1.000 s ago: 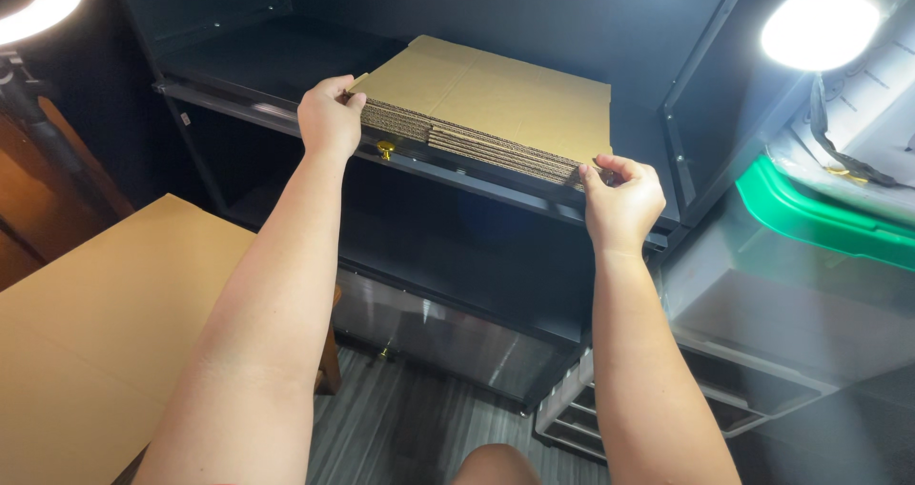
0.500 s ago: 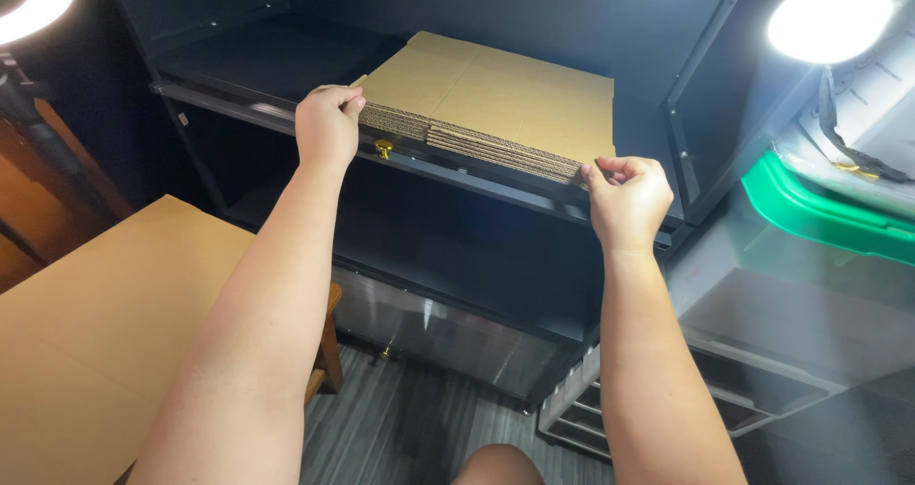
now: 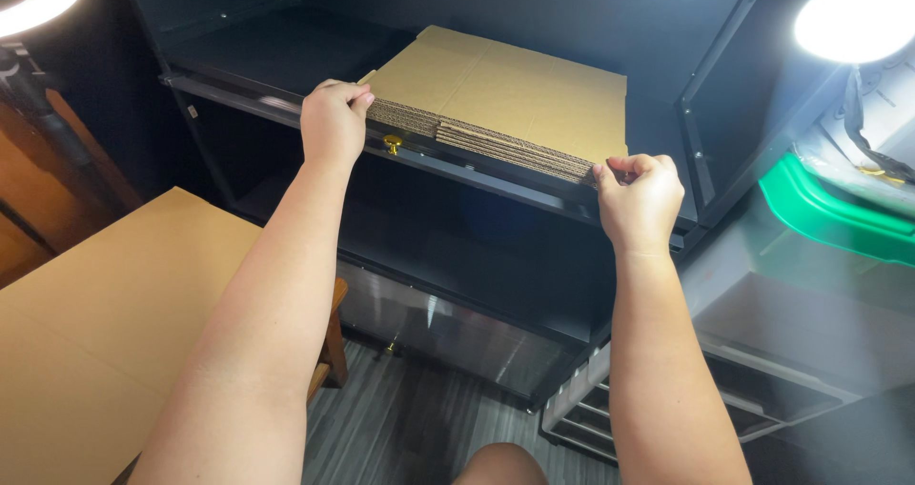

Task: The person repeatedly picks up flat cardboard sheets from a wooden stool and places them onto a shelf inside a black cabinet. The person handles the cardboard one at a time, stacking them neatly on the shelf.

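A stack of flattened brown cardboard sheets [image 3: 505, 90] lies on a dark shelf [image 3: 276, 51] inside a black cabinet. My left hand [image 3: 334, 121] pinches the stack's near left corner. At the near right corner my right hand [image 3: 640, 199] grips the top sheets with its fingers curled over the edge. Both arms reach up and forward from below. A small brass knob [image 3: 391, 144] shows under the shelf's front rail, just right of my left hand.
A large flat cardboard sheet [image 3: 105, 304] lies over a wooden surface at the lower left. A clear bin with a green lid [image 3: 839, 213] stands at the right, a plastic drawer unit [image 3: 610, 414] below it. Bright lamps [image 3: 853, 18] shine at both upper corners.
Both hands stay on the stack's near corners. My right fingers have closed more tightly on the corner. The view has shifted slightly, so everything sits a little lower and to the right.
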